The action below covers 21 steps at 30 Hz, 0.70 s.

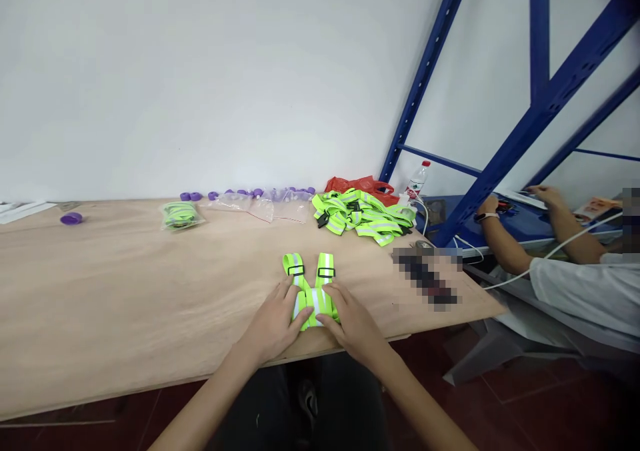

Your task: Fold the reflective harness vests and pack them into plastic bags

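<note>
A fluorescent yellow-green reflective vest (315, 298) made of straps with silver stripes lies folded on the wooden table near its front edge. Two strap loops with black buckles stick out from its far side. My left hand (274, 319) holds the left side of the folded bundle, thumb on top and fingers along the edge. On the opposite side, my right hand (356, 322) grips the bundle in the same way, its thumb close to the left one. The undersides of the fingers are partly hidden.
Behind lies a pile of similar reflective straps (367, 216) beside a red plastic bag (357, 186). A bagged vest (181, 216), clear bags (250, 204) and a purple cup-like piece (71, 218) lie leftward. A water bottle (417, 180) and blue rack post (463, 204) stand right, near another person's arms (505, 241).
</note>
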Each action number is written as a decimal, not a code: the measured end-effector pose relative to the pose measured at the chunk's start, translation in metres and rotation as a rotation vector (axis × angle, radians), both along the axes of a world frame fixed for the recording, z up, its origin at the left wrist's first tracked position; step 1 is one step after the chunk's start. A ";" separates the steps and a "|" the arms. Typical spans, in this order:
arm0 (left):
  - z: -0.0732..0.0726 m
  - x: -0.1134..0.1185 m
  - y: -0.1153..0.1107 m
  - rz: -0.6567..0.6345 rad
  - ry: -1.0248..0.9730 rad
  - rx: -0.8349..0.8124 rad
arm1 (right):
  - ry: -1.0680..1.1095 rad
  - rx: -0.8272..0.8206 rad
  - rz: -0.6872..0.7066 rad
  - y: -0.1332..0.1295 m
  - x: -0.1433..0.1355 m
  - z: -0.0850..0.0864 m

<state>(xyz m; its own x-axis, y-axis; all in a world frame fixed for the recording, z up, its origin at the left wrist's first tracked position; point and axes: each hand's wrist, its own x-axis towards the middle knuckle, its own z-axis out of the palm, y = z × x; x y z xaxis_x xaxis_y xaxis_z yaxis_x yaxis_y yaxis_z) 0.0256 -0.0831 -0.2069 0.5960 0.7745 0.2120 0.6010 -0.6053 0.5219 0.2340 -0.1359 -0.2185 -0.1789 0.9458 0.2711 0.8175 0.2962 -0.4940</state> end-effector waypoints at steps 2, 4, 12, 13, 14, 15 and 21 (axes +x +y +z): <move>0.000 -0.008 -0.001 -0.046 0.027 -0.018 | -0.005 -0.024 0.041 0.004 0.003 0.003; -0.001 -0.015 -0.003 -0.076 0.045 -0.047 | -0.008 -0.064 0.082 0.002 0.005 0.005; -0.009 -0.044 -0.028 -0.205 0.072 -0.023 | -0.179 0.110 0.137 -0.034 0.005 -0.020; -0.008 -0.045 -0.030 -0.211 0.068 -0.021 | -0.190 0.153 0.140 -0.036 0.005 -0.022; -0.006 -0.046 -0.030 -0.217 0.064 -0.024 | -0.191 0.192 0.143 -0.038 0.005 -0.023; -0.003 -0.046 -0.029 -0.219 0.058 -0.030 | -0.185 0.225 0.145 -0.038 0.005 -0.023; 0.017 -0.030 -0.014 -0.153 -0.006 -0.038 | -0.088 0.279 0.063 -0.021 -0.001 -0.005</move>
